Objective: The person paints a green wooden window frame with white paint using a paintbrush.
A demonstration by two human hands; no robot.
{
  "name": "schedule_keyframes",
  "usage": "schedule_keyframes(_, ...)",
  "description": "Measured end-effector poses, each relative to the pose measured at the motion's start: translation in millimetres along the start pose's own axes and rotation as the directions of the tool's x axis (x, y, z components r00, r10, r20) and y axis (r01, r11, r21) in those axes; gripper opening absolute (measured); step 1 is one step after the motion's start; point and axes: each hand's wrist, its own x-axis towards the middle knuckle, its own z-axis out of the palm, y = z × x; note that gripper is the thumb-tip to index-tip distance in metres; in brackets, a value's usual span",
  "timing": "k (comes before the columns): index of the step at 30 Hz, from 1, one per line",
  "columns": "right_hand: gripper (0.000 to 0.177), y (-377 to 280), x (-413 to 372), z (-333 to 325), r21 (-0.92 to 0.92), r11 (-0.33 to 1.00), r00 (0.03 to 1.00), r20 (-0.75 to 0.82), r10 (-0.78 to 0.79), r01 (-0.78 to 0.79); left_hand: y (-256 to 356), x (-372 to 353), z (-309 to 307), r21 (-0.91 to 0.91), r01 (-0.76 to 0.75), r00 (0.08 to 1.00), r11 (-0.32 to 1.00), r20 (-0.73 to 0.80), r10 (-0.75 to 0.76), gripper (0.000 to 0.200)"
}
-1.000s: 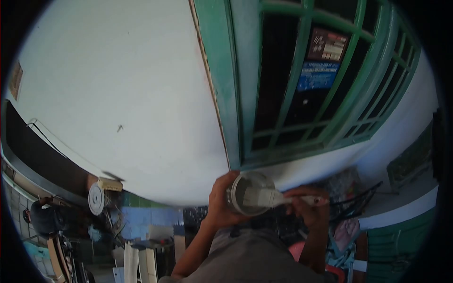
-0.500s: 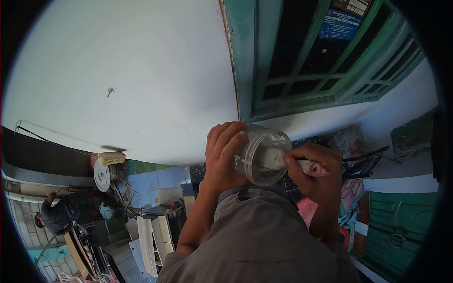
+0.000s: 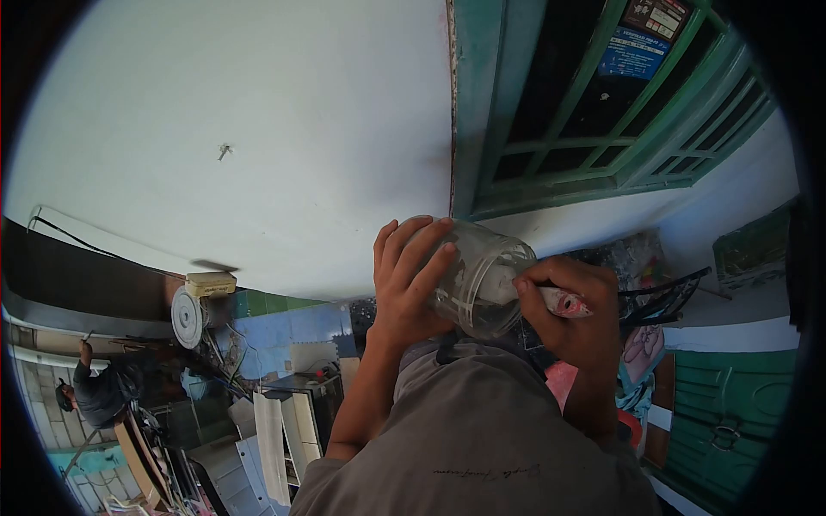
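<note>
My left hand (image 3: 403,288) is wrapped round the side of a clear jar (image 3: 471,273) with whitish smears on its wall. The jar lies tilted in front of my chest, its open mouth facing right. In my right hand (image 3: 581,322) is a paintbrush (image 3: 568,303), its handle end whitish and red. The pale brush head reaches into the jar's mouth. How much paint is inside the jar cannot be made out. My right fingers hide the middle of the brush.
A white wall (image 3: 327,146) with a nail fills the upper left, meeting a green window frame (image 3: 473,172). At lower left, another person (image 3: 99,396) is near stacked boards. A green door (image 3: 731,413) stands at lower right; a bundle of black bars (image 3: 667,297) is beside my right hand.
The jar has tipped slightly, so more of its side shows and its mouth turns a little further right. The brush has shifted slightly left. The wall and window appear moved right.
</note>
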Motion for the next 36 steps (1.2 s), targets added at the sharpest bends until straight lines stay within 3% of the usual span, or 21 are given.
schedule_keyframes(2, 0.006, -2, 0, 2, 0.013, 1.0, 1.0, 0.001, 0.019, -0.019, -4, -1, -2, -0.003, -0.017, 1.0, 1.0, 0.0, 0.017, 0.095)
schedule_keyframes(5, 0.01, -6, 0, 1, 0.124, 0.973, 0.98, 0.076, 0.185, -0.193, -6, -5, -2, -0.074, 0.031, 0.999, 0.997, -0.02, -0.033, 0.102)
schedule_keyframes(8, 0.017, 2, -3, -1, 0.075, 0.983, 0.983, 0.091, 0.16, -0.167, -11, -16, 3, -0.16, 0.097, 0.993, 0.982, -0.049, -0.106, 0.115)
schedule_keyframes(11, 0.015, 5, -6, 6, 0.067, 0.992, 0.994, -0.006, 0.109, -0.108, -4, -24, 13, -0.236, 0.224, 0.966, 0.946, -0.072, -0.247, 0.103)
schedule_keyframes(14, 0.019, 8, -10, 8, 0.066, 0.993, 0.991, -0.091, 0.102, -0.097, -1, -27, 18, -0.309, 0.305, 0.945, 0.901, -0.02, -0.327, 0.107)
schedule_keyframes(16, 0.018, 9, -10, 7, 0.051, 0.998, 0.985, -0.166, 0.053, -0.045, -1, -25, 19, -0.261, 0.308, 0.949, 0.915, 0.011, -0.316, 0.113)
schedule_keyframes(19, 0.014, 7, -9, 2, 0.148, 0.981, 0.96, -0.233, 0.156, -0.123, 0, -22, 18, -0.202, 0.318, 0.947, 0.926, 0.018, -0.321, 0.115)
schedule_keyframes(20, 0.012, 8, -7, 0, 0.124, 0.989, 0.967, -0.231, 0.108, -0.081, 0, -20, 19, -0.185, 0.322, 0.946, 0.928, 0.016, -0.325, 0.114)
schedule_keyframes(23, 0.01, 8, -4, -4, 0.227, 0.965, 0.978, -0.129, 0.162, -0.13, 1, -17, 22, -0.166, 0.358, 0.933, 0.919, 0.028, -0.359, 0.107)
schedule_keyframes(24, 0.01, 14, -7, -6, 0.368, 0.895, 0.963, 0.005, 0.269, -0.251, 4, -11, 20, -0.127, 0.364, 0.931, 0.923, 0.039, -0.362, 0.106)
schedule_keyframes(28, 0.01, 32, -4, -4, 0.561, 0.795, 0.962, 0.009, 0.272, -0.23, 2, -9, 29, -0.222, 0.445, 0.894, 0.868, 0.056, -0.444, 0.106)
schedule_keyframes(32, 0.016, 39, 9, 2, 0.254, 0.963, 0.978, -0.166, 0.13, -0.085, 9, 6, 38, -0.315, 0.5, 0.861, 0.807, 0.08, -0.502, 0.107)
schedule_keyframes(36, 0.016, 47, 18, -4, 0.245, 0.97, 0.975, -0.213, 0.064, -0.01, 3, 12, 45, -0.28, 0.414, 0.907, 0.866, 0.049, -0.418, 0.111)
